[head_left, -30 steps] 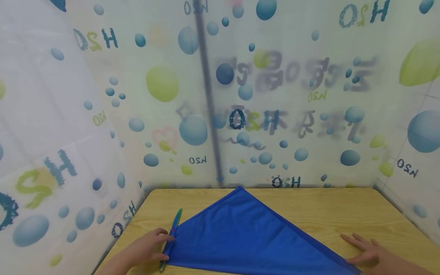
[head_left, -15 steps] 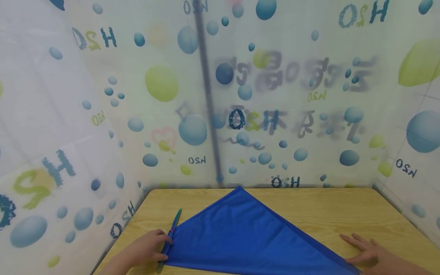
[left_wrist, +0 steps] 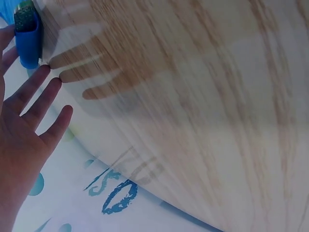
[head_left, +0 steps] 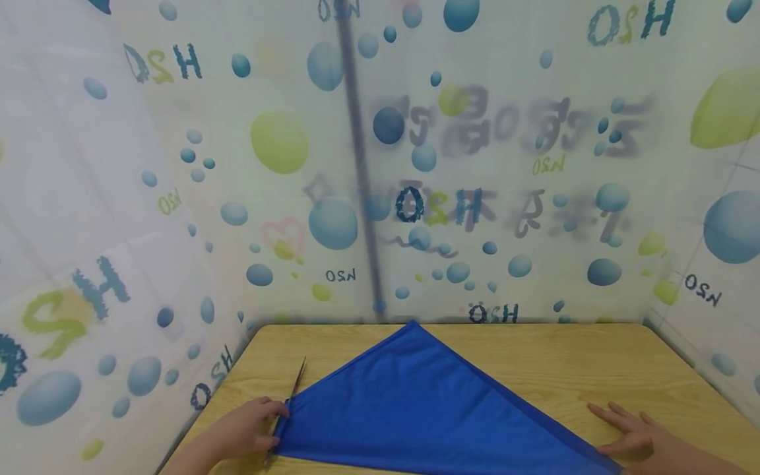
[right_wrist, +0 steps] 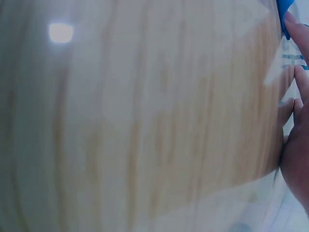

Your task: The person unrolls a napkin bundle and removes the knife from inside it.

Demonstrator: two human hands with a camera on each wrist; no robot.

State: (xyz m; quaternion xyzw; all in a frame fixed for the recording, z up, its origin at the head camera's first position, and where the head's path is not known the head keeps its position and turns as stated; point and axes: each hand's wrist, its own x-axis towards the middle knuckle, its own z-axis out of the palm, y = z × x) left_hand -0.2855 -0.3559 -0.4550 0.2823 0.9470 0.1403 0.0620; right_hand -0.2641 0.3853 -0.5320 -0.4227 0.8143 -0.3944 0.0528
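Observation:
A blue cloth (head_left: 410, 396), folded into a triangle, lies on the wooden table with its peak at the far edge. At its left corner a slim, shiny table knife (head_left: 299, 377) stands on edge, its middle wrapped in cloth. My left hand (head_left: 246, 425) holds the wrapped knife between thumb and fingertips. In the left wrist view the knife's patterned end (left_wrist: 24, 17) pokes out of the blue wrap (left_wrist: 30, 50), while the other fingers are straight and spread. My right hand (head_left: 644, 439) rests with extended fingers at the cloth's right corner, touching its edge.
The light wooden table (head_left: 570, 353) has a slanting left edge beside my left arm. A pale curtain (head_left: 522, 290) printed with bubbles and lettering hangs close behind it and along both sides.
The knife has turned from its flat side onto its edge and shifted slightly left, with the cloth corner round it. My left hand shifted left too; my right hand stayed still.

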